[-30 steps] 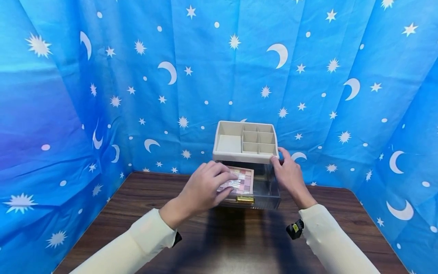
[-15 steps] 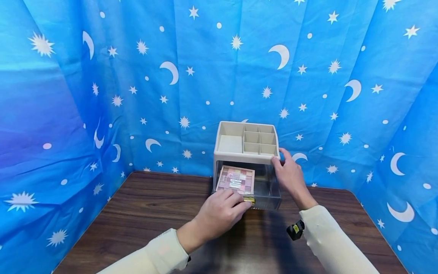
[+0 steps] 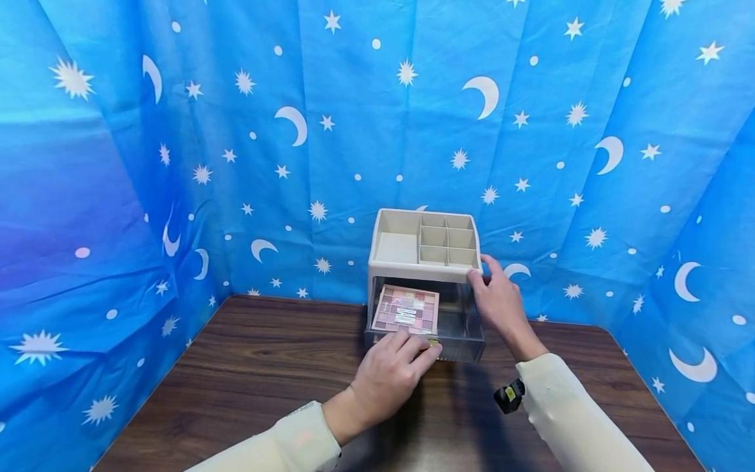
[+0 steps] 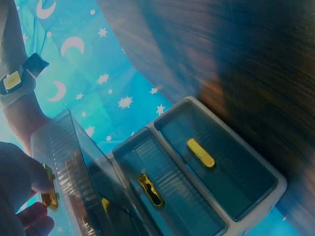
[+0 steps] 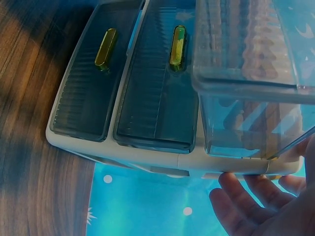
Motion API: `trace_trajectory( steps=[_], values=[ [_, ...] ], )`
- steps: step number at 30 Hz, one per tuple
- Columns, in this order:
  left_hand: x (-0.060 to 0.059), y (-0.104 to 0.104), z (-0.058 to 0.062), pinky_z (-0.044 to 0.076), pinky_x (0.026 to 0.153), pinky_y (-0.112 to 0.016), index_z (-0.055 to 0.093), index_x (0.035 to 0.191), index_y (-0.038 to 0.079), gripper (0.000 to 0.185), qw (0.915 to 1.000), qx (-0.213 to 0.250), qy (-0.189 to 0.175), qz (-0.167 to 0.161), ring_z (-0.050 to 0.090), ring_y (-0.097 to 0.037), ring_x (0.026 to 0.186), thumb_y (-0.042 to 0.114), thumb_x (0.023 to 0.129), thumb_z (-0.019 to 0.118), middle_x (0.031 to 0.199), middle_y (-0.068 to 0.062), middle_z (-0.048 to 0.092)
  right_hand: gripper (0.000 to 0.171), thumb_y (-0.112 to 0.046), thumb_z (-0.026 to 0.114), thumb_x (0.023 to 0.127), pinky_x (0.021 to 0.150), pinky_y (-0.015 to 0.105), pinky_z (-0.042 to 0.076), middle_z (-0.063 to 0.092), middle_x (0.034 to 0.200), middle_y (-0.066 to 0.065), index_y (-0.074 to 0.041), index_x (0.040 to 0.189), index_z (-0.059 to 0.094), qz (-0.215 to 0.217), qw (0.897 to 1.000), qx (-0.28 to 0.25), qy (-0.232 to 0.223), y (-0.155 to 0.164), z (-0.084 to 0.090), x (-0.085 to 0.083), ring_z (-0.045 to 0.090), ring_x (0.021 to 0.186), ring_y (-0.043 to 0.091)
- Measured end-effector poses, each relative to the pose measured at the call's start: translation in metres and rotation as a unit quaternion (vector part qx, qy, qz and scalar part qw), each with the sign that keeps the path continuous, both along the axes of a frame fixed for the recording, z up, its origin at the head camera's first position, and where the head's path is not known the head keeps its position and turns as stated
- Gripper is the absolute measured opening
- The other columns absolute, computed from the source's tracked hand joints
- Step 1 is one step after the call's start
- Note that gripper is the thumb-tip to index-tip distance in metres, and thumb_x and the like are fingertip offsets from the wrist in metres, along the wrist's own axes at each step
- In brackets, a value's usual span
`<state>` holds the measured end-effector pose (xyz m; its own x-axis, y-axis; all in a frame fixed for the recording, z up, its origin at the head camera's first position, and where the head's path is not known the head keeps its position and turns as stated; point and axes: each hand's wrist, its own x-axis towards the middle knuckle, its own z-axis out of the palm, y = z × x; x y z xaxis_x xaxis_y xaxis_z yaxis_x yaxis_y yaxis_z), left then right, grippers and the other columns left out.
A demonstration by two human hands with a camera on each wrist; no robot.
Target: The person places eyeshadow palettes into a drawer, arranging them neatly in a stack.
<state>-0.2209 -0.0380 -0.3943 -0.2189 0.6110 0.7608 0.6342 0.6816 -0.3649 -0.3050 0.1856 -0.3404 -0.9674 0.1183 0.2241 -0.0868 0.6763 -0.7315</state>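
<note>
Drawer (image 3: pixel 426 331): pulled out at top of organizer (image 3: pixel 422 248), far centre of desk (image 3: pixel 248 367), pink palette (image 3: pixel 407 309) lying flat inside. Left hand (image 3: pixel 394 373) pinched on gold handle (image 4: pixel 49 199) at near face; right hand (image 3: pixel 498 303) curled against organizer's right top edge, steadying. Judged light, stiff, clear plastic, likely slick and scratch-prone; best taken by handle, sliding straight.

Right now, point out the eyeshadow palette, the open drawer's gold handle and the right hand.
eyeshadow palette (image 3: pixel 406 309), head view, middle of its pink pans.
gold handle (image 4: pixel 49 199), left wrist view, its lower end beside the fingers.
right hand (image 3: pixel 500 303), head view, back of the hand.
</note>
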Motion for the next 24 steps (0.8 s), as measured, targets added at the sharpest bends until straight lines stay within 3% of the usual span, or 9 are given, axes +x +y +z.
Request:
trace_trajectory(
  steps=[5, 13, 24],
  values=[
    [0.0018, 0.0024, -0.0008, 0.056, 0.073, -0.026, 0.076, 0.114, 0.022, 0.031, 0.9996, -0.001, -0.023, 0.015, 0.061, -0.014, 0.085, 0.011, 0.103, 0.049, 0.099, 0.004, 0.07, 0.06, -0.047, 0.038, 0.107, 0.108, 0.063, 0.045, 0.053, 0.149, 0.023, -0.017, 0.159, 0.031, 0.001, 1.0, -0.001, -0.001, 0.0, -0.0006, -0.0008, 0.055, 0.133, 0.043],
    [0.0014, 0.0036, -0.0018, 0.055, 0.071, -0.026, 0.076, 0.117, 0.023, 0.025, 0.9992, -0.007, -0.031, 0.023, 0.06, -0.015, 0.084, 0.013, 0.097, 0.065, 0.101, 0.003, 0.071, 0.061, -0.047, 0.038, 0.107, 0.107, 0.063, 0.045, 0.052, 0.15, 0.024, -0.017, 0.16, 0.03, 0.001, 1.0, 0.0, -0.003, 0.0002, -0.0009, -0.0004, 0.055, 0.133, 0.044],
    [0.0025, 0.0074, -0.0022, 0.054, 0.068, -0.026, 0.075, 0.118, 0.024, 0.027, 0.9986, -0.003, -0.039, 0.036, 0.061, -0.015, 0.085, 0.013, 0.098, 0.061, 0.102, 0.003, 0.071, 0.061, -0.047, 0.038, 0.107, 0.107, 0.064, 0.045, 0.051, 0.15, 0.024, -0.016, 0.159, 0.03, 0.004, 1.0, 0.0, 0.001, 0.0011, -0.0001, 0.0001, 0.055, 0.133, 0.045]
  ],
)
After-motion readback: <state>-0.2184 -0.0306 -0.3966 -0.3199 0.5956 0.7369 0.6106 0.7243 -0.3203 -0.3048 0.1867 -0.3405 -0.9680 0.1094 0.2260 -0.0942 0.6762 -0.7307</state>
